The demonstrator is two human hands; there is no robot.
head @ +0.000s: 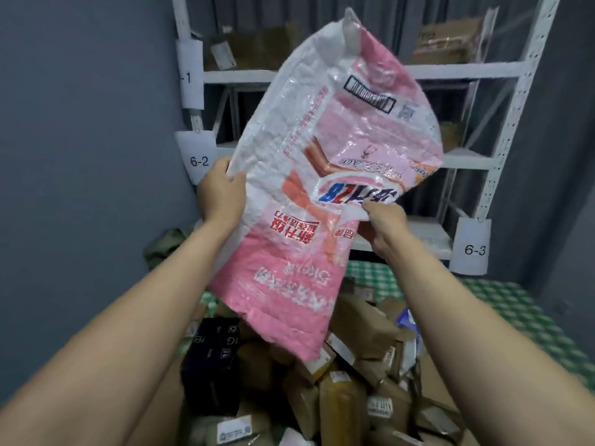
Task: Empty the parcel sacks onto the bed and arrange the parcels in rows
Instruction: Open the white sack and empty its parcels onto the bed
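— Over the bed (521, 310), that's where it is: the pink and white sack (315, 175) is held up in the air with its print upside down, tilted so the upper corner leans toward the shelves (467, 70).

— which hand's got what?

— going by the head camera: left hand (220, 196) is wrapped round the sack's left edge about halfway up, fingers curled over the plastic. right hand (384, 226) pinches a fold on the right side, thumb on the front, sitting a bit lower than the left. both bare forearms are stretched out in front.

— and the parcels?

— parcels (363, 333) are heaped on the bed right under the sack's lower end, all jumbled, not lined up. mostly brown paper packs and cartons with white labels, plus a black box (212, 358) on the left side of the heap. the sack's bottom edge hangs just over the pile, can't tell if it touches. the bed's green checked cover shows to the right and behind the heap.

— anything else in the room?

— white metal shelves along the back, with paper tags (199, 160) on the posts reading 6-2 and 6-3, and some cardboard boxes (447, 40) on the top level. grey wall (80, 123) on the left.
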